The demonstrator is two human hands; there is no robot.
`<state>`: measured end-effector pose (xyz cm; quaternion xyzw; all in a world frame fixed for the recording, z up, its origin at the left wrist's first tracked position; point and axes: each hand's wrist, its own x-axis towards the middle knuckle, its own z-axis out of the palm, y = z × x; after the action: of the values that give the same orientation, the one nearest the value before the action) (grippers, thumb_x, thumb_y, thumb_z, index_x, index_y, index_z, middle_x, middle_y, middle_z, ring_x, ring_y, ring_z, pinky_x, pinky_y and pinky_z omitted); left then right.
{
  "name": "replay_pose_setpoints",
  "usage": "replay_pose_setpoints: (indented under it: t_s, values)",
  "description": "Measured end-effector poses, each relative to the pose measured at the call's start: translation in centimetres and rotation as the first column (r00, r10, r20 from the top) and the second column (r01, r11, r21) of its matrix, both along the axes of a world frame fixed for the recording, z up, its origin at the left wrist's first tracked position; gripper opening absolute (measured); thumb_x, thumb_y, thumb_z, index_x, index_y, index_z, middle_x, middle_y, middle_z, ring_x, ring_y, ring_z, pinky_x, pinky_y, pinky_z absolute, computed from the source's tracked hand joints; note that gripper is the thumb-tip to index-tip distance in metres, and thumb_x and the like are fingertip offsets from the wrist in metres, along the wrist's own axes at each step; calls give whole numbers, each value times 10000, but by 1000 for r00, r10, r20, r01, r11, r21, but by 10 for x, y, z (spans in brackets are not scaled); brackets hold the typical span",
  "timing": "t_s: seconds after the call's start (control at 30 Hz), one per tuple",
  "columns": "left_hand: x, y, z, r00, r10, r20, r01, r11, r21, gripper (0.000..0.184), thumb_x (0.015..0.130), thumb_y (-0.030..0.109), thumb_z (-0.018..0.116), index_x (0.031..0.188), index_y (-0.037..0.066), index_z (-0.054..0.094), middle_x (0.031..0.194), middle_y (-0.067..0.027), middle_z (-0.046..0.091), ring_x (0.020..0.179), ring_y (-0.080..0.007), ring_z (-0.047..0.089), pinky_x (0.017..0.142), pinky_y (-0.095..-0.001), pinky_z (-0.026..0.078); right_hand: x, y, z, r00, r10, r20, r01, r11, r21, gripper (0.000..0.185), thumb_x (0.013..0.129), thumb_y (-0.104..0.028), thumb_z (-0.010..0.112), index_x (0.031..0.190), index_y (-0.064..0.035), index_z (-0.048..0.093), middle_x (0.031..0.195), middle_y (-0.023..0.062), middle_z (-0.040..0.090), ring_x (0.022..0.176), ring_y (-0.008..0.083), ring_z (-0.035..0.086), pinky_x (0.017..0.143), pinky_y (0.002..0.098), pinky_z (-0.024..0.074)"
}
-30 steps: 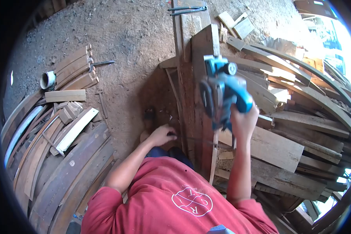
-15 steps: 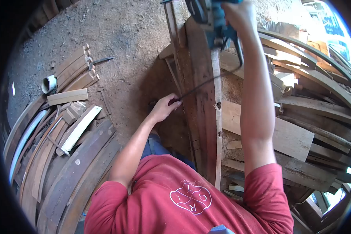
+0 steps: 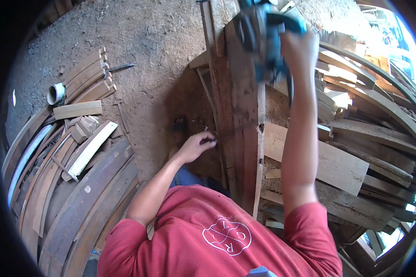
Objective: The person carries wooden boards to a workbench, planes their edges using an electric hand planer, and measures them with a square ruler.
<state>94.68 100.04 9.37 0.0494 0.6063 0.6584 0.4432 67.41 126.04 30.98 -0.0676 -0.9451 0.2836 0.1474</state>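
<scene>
A teal power saw (image 3: 263, 41), which looks like a circular saw and is blurred by motion, is in my right hand (image 3: 300, 48). My fingers are wrapped round its handle at the far end of a long wooden plank (image 3: 245, 115). The saw is over the plank; whether it touches the wood I cannot tell. My left hand (image 3: 199, 145) is closed in a pinch left of the plank, on the dark power cord (image 3: 238, 130). The cord is smeared by motion and crosses the plank towards the saw.
Stacked curved boards (image 3: 90, 203) lie on the left, with short wood blocks (image 3: 85, 76) and a white pipe piece (image 3: 56, 94) beyond them. A large pile of planks (image 3: 342, 166) fills the right side. Dirt ground (image 3: 148, 41) stretches ahead.
The saw in my right hand has come nearer to me and slightly right. My left hand has dropped a little lower, and the cord has swung lower across the plank.
</scene>
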Motion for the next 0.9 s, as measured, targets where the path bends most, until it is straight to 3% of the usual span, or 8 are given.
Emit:
replay_pose_setpoints:
  t_s: [0.03,0.1,0.3,0.6,0.63,0.7,0.77,0.9]
  values:
    - [-17,5,9,999,32,-43,-32,999,19,221,1044,160,688,1194,-3,684,1120,-33,718,1065,-119,667,993,-297,514,-43,-4,3,950,-248,192,231,967,104,223,808,-217,734,774,2,747,572,90,651,477,187,606,518,355,483]
    - [-39,18,13,980,191,-49,-186,979,83,253,1066,237,669,1202,25,692,1032,-19,702,960,-78,630,888,-275,511,-115,-7,0,984,-156,88,165,981,-106,223,798,-137,674,820,78,730,636,153,684,563,273,706,533,425,545]
    - [-12,5,8,942,286,174,-315,933,173,363,1120,363,571,1210,32,692,1075,-28,715,953,-105,653,914,-296,542,-76,-18,12,982,-127,139,146,979,-141,224,792,-137,671,797,81,721,646,162,685,557,273,702,528,421,552]
    - [179,-20,-14,990,101,97,-94,992,-80,447,1125,457,525,998,73,716,846,8,688,768,-77,615,729,-259,502,268,5,25,993,112,38,-88,911,-403,221,847,-15,625,1001,-12,783,844,91,781,768,182,699,753,350,555]
    - [205,-19,-14,993,57,104,-40,987,-158,445,1123,455,530,982,76,717,820,13,678,740,-72,603,702,-259,493,314,3,25,988,111,-103,-146,879,-454,190,833,-38,633,949,33,766,793,132,759,710,214,708,668,375,557]
    - [263,-9,-15,996,6,-91,-23,982,-188,409,1112,389,577,914,60,718,757,13,650,689,-59,565,635,-264,454,412,24,6,997,-37,74,48,987,-156,206,834,-141,715,941,34,736,687,134,703,577,225,670,638,386,556]
    - [322,-1,-4,988,-89,-130,50,960,-277,378,1097,362,604,932,44,723,762,-14,677,718,-85,611,667,-279,488,515,26,16,999,2,32,5,972,-233,256,805,-101,696,1024,23,744,927,285,737,906,472,727,814,524,578]
    - [439,17,-4,954,-254,-159,208,944,-258,349,1076,331,617,983,7,709,830,-100,738,791,-177,698,753,-343,538,736,32,39,950,-118,290,203,937,-283,372,824,-72,694,1189,0,675,990,298,728,951,497,716,840,505,579]
